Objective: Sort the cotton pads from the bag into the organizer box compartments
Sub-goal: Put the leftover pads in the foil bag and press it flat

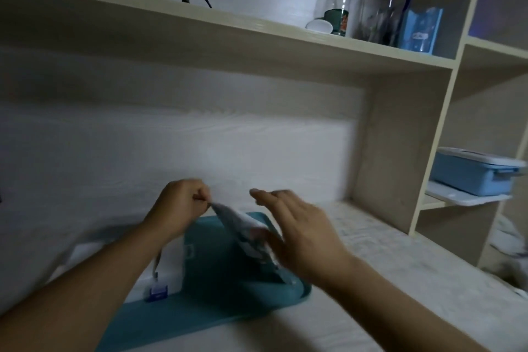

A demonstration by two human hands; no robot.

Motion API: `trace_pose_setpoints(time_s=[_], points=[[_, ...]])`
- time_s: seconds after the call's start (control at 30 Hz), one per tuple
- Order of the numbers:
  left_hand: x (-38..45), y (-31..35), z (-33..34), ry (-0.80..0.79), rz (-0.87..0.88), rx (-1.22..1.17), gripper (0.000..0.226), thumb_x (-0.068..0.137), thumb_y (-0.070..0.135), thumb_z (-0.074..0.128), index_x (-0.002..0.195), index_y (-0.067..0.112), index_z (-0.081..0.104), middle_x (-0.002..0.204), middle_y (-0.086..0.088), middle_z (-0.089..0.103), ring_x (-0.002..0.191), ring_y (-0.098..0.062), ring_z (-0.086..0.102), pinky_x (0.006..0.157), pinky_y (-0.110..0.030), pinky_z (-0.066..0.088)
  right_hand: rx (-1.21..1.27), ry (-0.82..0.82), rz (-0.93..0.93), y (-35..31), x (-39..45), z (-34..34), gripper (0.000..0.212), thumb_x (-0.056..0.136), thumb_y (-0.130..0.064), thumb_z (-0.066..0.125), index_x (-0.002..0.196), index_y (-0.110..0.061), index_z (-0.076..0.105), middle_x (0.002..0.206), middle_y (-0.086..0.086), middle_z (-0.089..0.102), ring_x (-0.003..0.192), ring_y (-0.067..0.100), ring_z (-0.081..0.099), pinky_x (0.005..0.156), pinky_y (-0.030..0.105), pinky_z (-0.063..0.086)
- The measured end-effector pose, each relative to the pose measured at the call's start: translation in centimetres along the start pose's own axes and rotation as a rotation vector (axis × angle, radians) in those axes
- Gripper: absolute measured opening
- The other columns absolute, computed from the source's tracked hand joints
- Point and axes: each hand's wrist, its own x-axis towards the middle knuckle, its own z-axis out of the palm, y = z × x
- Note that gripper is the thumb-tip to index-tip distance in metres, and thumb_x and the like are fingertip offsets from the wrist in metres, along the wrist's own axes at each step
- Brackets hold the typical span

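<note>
— Bag [243,226] status?

— Bag hangs above the teal organizer box [228,274], tilted. My left hand [183,206] pinches its top corner, fingers curled tight on the edge. My right hand [303,226] sits just beside the lower end, fingers straight and loose; whether the palm touches the bag I can't tell, blur hides it.

— Step?

— Opening or positioning the bag, I judge. No cotton pads visible yet, and I can't make out the compartments from this angle.

— Next move?

— Probably the right hand must reach the mouth and draw pads out while the left keeps the bag steady over the box.

— Any writing?

— Print on the bag is too smeared to read. Small white mark on the box wall, illegible. Blue pouch [423,30] on the shelf [200,23] carries a label, also unreadable.
</note>
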Motion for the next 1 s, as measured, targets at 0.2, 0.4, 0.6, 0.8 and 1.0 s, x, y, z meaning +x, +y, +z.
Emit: trace_pose_setpoints(time_s=[0.2, 0.4, 0.6, 0.8, 1.0], points=[[-2.3, -3.5, -0.4, -0.449, -0.059, 0.214, 0.027, 0.091, 0.009, 0.06, 0.09, 0.029, 0.077, 0.099, 0.008, 0.074, 0.092, -0.01, 0.068, 0.088, -0.032, 0.055, 0.189, -0.479, 0.245, -1.2, -4.5, 5.2, 0.064, 0.096, -0.06, 0.038, 0.152, -0.031, 0.027, 0.16, -0.01, 0.021, 0.149, 0.008, 0.006, 0.119, 0.024, 0.003], [-1.4, -1.7, 2.8, -0.818, -0.006, 0.766, 0.053, 0.105, 0.045, 0.023, 0.156, 0.028, 0.024, 0.163, -0.002, 0.023, 0.152, -0.021, 0.014, 0.122, -0.051, -0.002, 0.085, -0.641, 0.269, 0.1, -5.3, 7.5, 0.056, 0.093, -0.058, 0.03, 0.136, -0.029, 0.049, 0.152, -0.007, 0.035, 0.147, 0.017, 0.016, 0.12, 0.035, 0.009], [-3.4, 1.0, 3.8, -0.808, 0.178, 0.856, 0.063, 0.1, 0.058, 0.029, 0.154, 0.025, 0.026, 0.161, -0.005, 0.028, 0.148, -0.023, 0.025, 0.121, -0.054, -0.002, 0.248, -0.519, 0.286, 1.4, -3.9, 7.4, 0.03, 0.091, -0.027, 0.049, 0.117, -0.023, 0.063, 0.133, -0.004, 0.055, 0.132, 0.011, 0.039, 0.114, 0.028, 0.028], [-7.3, 3.3, 3.9, -0.867, 0.402, 1.189, 0.051, 0.107, 0.037, 0.024, 0.155, 0.018, 0.023, 0.158, -0.024, 0.023, 0.142, -0.047, 0.026, 0.115, -0.067, 0.002, 0.086, -0.718, 0.668, 3.7, -0.1, 11.2, 0.062, 0.103, -0.05, 0.023, 0.156, -0.02, 0.013, 0.164, 0.003, 0.008, 0.15, 0.021, 0.005, 0.121, 0.041, 0.01], [-8.4, 5.8, 3.2, -0.927, 0.279, 1.23, 0.053, 0.107, 0.026, 0.017, 0.156, 0.005, 0.011, 0.161, -0.027, 0.0, 0.149, -0.044, 0.005, 0.118, -0.061, -0.006, -0.022, -0.952, 0.485, 4.0, -0.7, 15.2, 0.063, 0.101, -0.055, 0.015, 0.155, -0.023, 0.015, 0.164, 0.005, 0.002, 0.151, 0.023, -0.003, 0.122, 0.048, 0.006]])
